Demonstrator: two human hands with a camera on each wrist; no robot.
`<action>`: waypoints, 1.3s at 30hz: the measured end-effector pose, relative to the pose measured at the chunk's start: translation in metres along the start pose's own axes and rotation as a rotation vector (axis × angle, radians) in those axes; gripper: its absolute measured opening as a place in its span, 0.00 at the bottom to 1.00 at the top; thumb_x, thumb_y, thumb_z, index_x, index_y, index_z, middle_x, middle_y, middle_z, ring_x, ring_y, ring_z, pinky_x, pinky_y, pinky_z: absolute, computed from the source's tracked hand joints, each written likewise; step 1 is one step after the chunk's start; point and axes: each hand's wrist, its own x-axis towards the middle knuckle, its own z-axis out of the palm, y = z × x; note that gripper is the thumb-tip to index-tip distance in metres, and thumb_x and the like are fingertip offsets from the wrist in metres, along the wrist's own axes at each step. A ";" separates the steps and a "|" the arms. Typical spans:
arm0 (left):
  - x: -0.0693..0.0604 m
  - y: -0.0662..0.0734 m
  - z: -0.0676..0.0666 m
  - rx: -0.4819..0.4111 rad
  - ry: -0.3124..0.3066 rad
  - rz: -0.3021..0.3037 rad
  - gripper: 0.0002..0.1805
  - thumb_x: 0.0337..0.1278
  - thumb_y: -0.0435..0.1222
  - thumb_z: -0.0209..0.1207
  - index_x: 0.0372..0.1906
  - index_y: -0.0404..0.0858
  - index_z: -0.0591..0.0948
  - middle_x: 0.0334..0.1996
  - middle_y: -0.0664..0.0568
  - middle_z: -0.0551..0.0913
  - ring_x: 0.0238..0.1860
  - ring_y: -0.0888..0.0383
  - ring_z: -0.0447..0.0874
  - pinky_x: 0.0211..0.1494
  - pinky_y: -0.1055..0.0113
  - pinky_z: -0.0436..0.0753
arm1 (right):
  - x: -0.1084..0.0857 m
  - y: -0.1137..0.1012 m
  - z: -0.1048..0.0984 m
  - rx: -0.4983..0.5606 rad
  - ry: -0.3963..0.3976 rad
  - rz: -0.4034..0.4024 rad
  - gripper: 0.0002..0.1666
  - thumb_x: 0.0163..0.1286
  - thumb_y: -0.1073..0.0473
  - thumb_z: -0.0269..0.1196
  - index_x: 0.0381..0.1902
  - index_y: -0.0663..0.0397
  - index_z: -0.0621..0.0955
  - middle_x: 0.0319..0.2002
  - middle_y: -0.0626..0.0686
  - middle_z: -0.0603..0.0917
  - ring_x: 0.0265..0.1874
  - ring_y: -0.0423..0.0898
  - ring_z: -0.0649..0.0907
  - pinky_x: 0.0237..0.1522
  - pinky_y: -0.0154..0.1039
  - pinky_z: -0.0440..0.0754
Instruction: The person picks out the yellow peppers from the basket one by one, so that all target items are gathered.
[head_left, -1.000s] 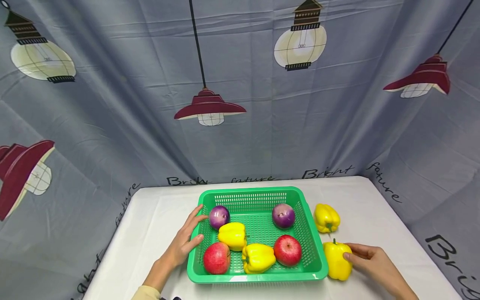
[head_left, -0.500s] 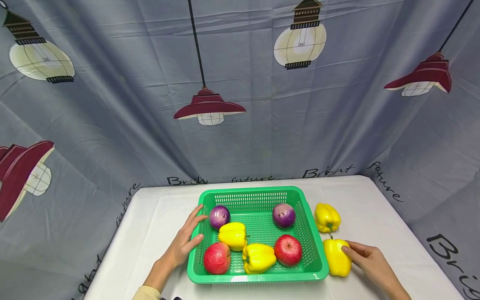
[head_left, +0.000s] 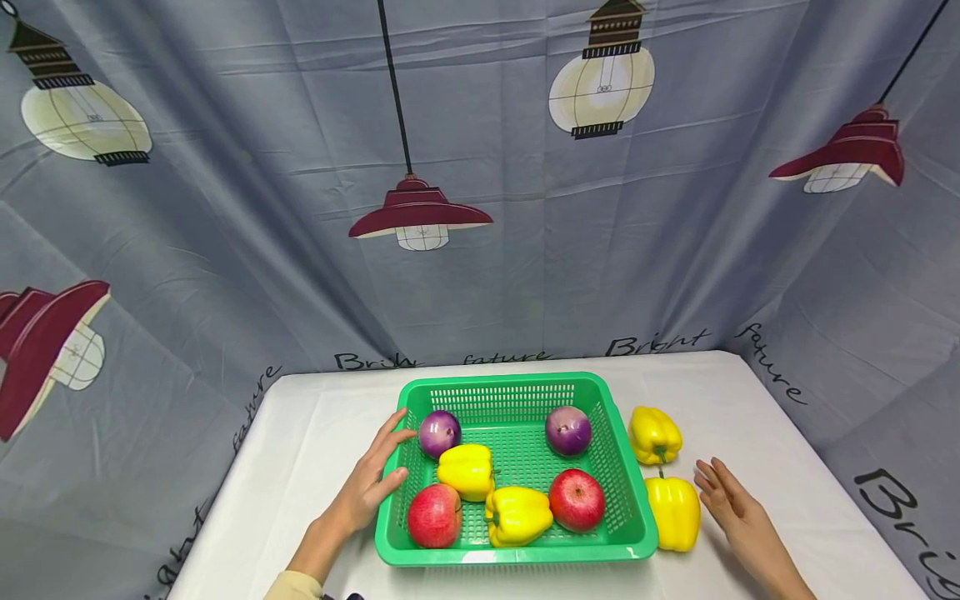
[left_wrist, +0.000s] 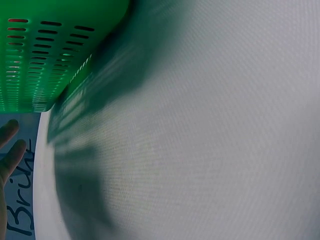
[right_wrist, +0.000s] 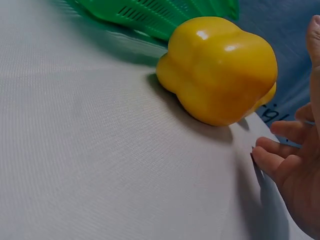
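My left hand (head_left: 365, 486) is at the left rim of the green basket (head_left: 517, 557), its fingers and thumb spread over the edge. Just right of a yellow bell pepper (head_left: 673, 514), my right hand (head_left: 741, 518) hangs with straight fingers and holds nothing. In the right wrist view a gap shows between that pepper (right_wrist: 220, 70) and the fingers. The pepper lies on the white cloth beside the basket's right wall, its stem pointing away from me. Directly behind it lies another yellow bell pepper (head_left: 655, 436).
Inside the basket are two red apples (head_left: 435, 517), two yellow bell peppers (head_left: 517, 517) and two round purple vegetables (head_left: 567, 432). The white-covered table (head_left: 315, 433) ends at a grey curtain (head_left: 480, 292) printed with lamps. Cloth shows on both sides of the basket.
My right hand pushed the near yellow bell pepper slightly away from me, then let go and moved off to the right. The left hand and basket stayed in place.
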 end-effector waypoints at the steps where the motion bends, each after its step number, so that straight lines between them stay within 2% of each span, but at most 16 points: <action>1: 0.000 0.000 0.000 -0.002 0.000 -0.001 0.28 0.61 0.36 0.51 0.68 0.39 0.72 0.79 0.45 0.54 0.75 0.40 0.57 0.62 0.29 0.66 | 0.000 0.000 0.000 0.013 0.001 -0.010 0.36 0.85 0.57 0.44 0.77 0.74 0.45 0.71 0.78 0.60 0.55 0.14 0.66 0.49 0.18 0.73; 9: 0.000 0.001 0.000 -0.003 0.001 -0.002 0.28 0.61 0.37 0.51 0.68 0.40 0.73 0.79 0.44 0.54 0.75 0.41 0.57 0.62 0.29 0.67 | -0.002 0.000 -0.001 0.115 -0.010 -0.042 0.35 0.85 0.58 0.39 0.76 0.77 0.43 0.69 0.83 0.56 0.55 0.14 0.66 0.52 0.19 0.72; 13: -0.001 0.000 0.000 -0.005 0.004 0.004 0.28 0.61 0.36 0.51 0.68 0.39 0.72 0.79 0.44 0.54 0.75 0.41 0.56 0.62 0.29 0.65 | -0.002 -0.002 -0.005 0.104 -0.020 -0.079 0.34 0.85 0.59 0.39 0.75 0.79 0.45 0.69 0.83 0.57 0.57 0.15 0.66 0.53 0.19 0.72; 15: -0.001 -0.001 0.001 -0.003 0.006 0.009 0.28 0.61 0.37 0.51 0.68 0.39 0.72 0.79 0.43 0.54 0.76 0.42 0.56 0.63 0.28 0.64 | -0.001 -0.003 -0.008 0.097 -0.019 -0.111 0.33 0.85 0.59 0.39 0.75 0.80 0.46 0.72 0.74 0.60 0.58 0.16 0.67 0.53 0.19 0.71; 17: -0.002 -0.002 0.001 0.001 0.009 0.018 0.28 0.62 0.37 0.51 0.68 0.38 0.72 0.79 0.43 0.54 0.75 0.41 0.56 0.62 0.28 0.64 | 0.000 -0.005 -0.013 0.094 -0.015 -0.143 0.33 0.85 0.59 0.39 0.75 0.80 0.46 0.73 0.55 0.64 0.58 0.17 0.67 0.54 0.19 0.71; 19: -0.001 -0.002 0.002 0.002 0.010 0.020 0.28 0.62 0.38 0.50 0.67 0.38 0.73 0.79 0.43 0.54 0.76 0.42 0.56 0.63 0.28 0.64 | 0.002 -0.008 -0.017 0.091 -0.008 -0.181 0.33 0.85 0.59 0.39 0.75 0.78 0.46 0.70 0.38 0.64 0.59 0.17 0.67 0.54 0.19 0.70; 21: -0.001 -0.003 0.002 0.005 0.012 0.022 0.28 0.63 0.39 0.50 0.67 0.37 0.73 0.79 0.44 0.54 0.76 0.42 0.56 0.63 0.28 0.64 | 0.005 -0.013 -0.021 0.096 -0.006 -0.225 0.33 0.85 0.60 0.39 0.76 0.77 0.46 0.66 0.28 0.64 0.61 0.18 0.67 0.55 0.18 0.69; 22: -0.001 -0.003 0.001 0.005 0.013 0.022 0.28 0.63 0.39 0.50 0.67 0.37 0.73 0.79 0.44 0.54 0.76 0.42 0.56 0.63 0.28 0.63 | 0.006 -0.016 -0.023 0.093 -0.008 -0.247 0.33 0.85 0.60 0.39 0.77 0.75 0.46 0.66 0.27 0.64 0.61 0.19 0.67 0.55 0.18 0.69; 26: -0.001 -0.003 0.002 0.000 0.014 0.021 0.28 0.63 0.40 0.50 0.68 0.38 0.73 0.79 0.45 0.54 0.76 0.43 0.56 0.64 0.28 0.63 | 0.014 -0.030 -0.029 0.071 -0.026 -0.333 0.32 0.84 0.61 0.41 0.78 0.70 0.48 0.70 0.30 0.64 0.65 0.23 0.66 0.57 0.19 0.68; 29: -0.001 -0.003 0.003 -0.001 0.015 0.023 0.28 0.63 0.39 0.50 0.67 0.38 0.73 0.79 0.44 0.54 0.76 0.43 0.56 0.63 0.28 0.63 | 0.020 -0.042 -0.032 0.062 -0.058 -0.364 0.33 0.83 0.63 0.44 0.79 0.65 0.49 0.71 0.33 0.64 0.67 0.25 0.66 0.58 0.20 0.67; 36: -0.001 -0.004 0.002 0.010 0.011 0.028 0.28 0.62 0.38 0.51 0.68 0.39 0.73 0.79 0.43 0.54 0.75 0.42 0.56 0.62 0.28 0.65 | 0.037 -0.070 -0.030 0.053 -0.143 -0.380 0.36 0.81 0.61 0.51 0.80 0.62 0.51 0.74 0.38 0.64 0.69 0.27 0.64 0.60 0.20 0.67; 39: 0.000 -0.004 0.002 0.006 0.016 0.036 0.28 0.61 0.38 0.51 0.67 0.39 0.73 0.78 0.42 0.55 0.75 0.41 0.57 0.62 0.28 0.65 | 0.044 -0.082 -0.027 0.021 -0.177 -0.359 0.38 0.80 0.59 0.53 0.81 0.57 0.51 0.76 0.46 0.64 0.69 0.26 0.63 0.60 0.20 0.66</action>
